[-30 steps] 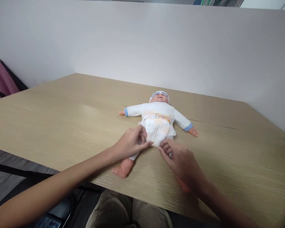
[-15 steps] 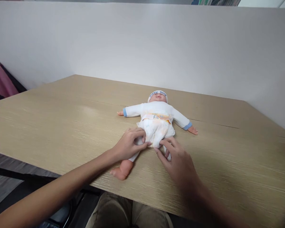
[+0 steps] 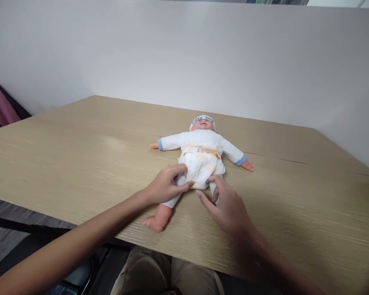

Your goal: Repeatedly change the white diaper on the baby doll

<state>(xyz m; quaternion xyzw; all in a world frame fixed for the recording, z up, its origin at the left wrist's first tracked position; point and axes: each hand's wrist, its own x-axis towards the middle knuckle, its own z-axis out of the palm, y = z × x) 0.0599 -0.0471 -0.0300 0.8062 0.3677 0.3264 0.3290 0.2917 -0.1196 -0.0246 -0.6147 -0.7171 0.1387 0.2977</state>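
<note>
A baby doll (image 3: pixel 203 138) in white clothes with blue cuffs lies on its back, head away from me. Around its hips is a white diaper (image 3: pixel 199 166) with a printed orange band at the waist. My left hand (image 3: pixel 167 184) is curled at the diaper's left leg edge, thumb and fingers closed on that edge. At the opposite leg edge is my right hand (image 3: pixel 229 203), its index fingertip touching the diaper. The right thumb is apart from the index finger, near the diaper's lower end. My right hand hides most of the doll's leg on that side.
The doll lies on a wooden table (image 3: pixel 80 164) with a seam across it. A pale partition (image 3: pixel 184 57) stands behind the far edge. Pink cloth (image 3: pixel 1 104) hangs at far left. My knees are below the near edge.
My right thumb and index finger have spread a little farther apart. My left hand stays at the diaper's edge. The whole view has shifted slightly.
</note>
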